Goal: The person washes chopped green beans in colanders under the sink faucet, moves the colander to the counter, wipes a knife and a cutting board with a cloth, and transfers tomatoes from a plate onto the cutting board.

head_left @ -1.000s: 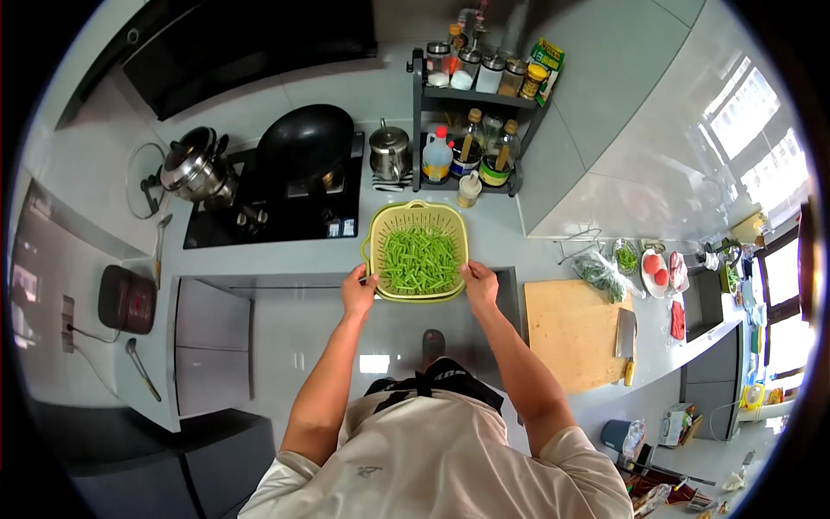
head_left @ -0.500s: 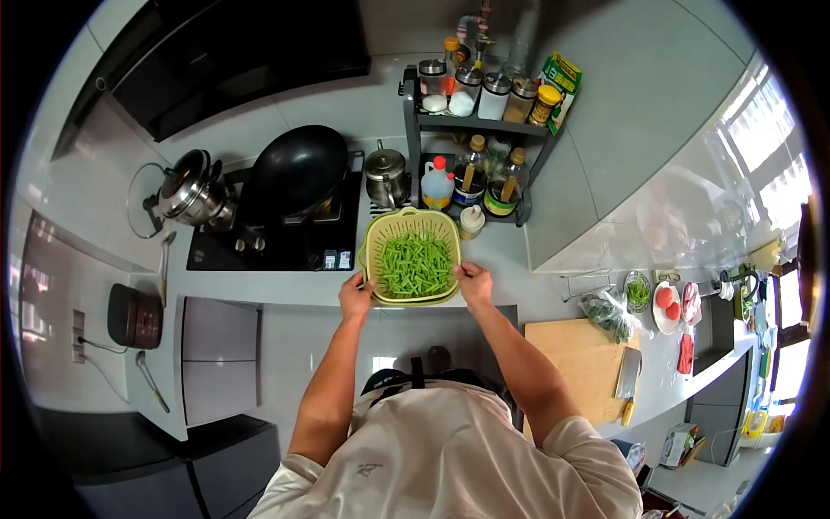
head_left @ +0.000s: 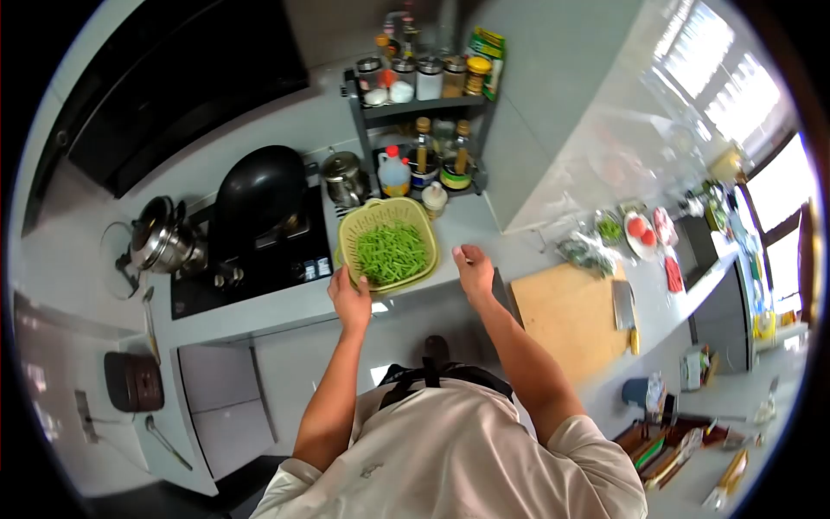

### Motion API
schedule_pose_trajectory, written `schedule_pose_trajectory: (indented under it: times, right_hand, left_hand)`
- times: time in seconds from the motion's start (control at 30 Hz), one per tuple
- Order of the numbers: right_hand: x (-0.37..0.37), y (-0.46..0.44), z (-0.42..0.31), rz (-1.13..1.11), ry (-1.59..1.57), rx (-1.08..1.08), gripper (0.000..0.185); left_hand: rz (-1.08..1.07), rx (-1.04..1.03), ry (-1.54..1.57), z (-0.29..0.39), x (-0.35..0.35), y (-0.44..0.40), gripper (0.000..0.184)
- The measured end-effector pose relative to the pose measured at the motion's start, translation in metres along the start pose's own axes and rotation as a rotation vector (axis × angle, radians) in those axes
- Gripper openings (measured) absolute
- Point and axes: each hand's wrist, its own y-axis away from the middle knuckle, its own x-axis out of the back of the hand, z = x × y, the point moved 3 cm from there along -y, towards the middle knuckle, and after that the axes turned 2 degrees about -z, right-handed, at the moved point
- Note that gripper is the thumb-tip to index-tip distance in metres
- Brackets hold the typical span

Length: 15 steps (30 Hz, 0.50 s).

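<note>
- Left hand [head_left: 350, 299] at basket's [head_left: 367, 220] near-left corner, can't tell if pinching
- Right hand [head_left: 473, 272] just beside basket, apart from it, fingers loosely curled
- Basket, holding cut green beans [head_left: 392, 253], on desk [head_left: 474, 223] near front edge
- Wok [head_left: 259, 186] on stove [head_left: 275, 261], farther left

Head-worn, the single view faces forward and steeply down; its field is wide and round, with dark corners; the shirt [head_left: 441, 450] sits nearest, at bottom; left hand [head_left: 350, 303] and right hand [head_left: 474, 272] near mid-frame; surface [head_left: 471, 222] slanting; window [head_left: 782, 183] far right.
</note>
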Motion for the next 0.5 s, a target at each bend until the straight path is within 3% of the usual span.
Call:
schedule_pose_trajectory:
  times: [0.27, 0.37, 0.5]
  right_hand:
    - [0.120, 0.156, 0.089, 0.279, -0.126, -0.160, 0.034]
    - [0.181, 0.203, 0.100, 0.412, -0.109, -0.223, 0.034]
    - [0.256, 0.253, 0.115, 0.607, -0.128, -0.281, 0.034]
  left_hand:
    - [-0.444, -0.305, 0.321, 0.092, -0.079, 0.110, 0.048]
    - [-0.529, -0.534, 0.361, 0.143, -0.104, 0.166, 0.047]
    - [-0.729, -0.625, 0.427, 0.207, -0.129, 0.236, 0.044]
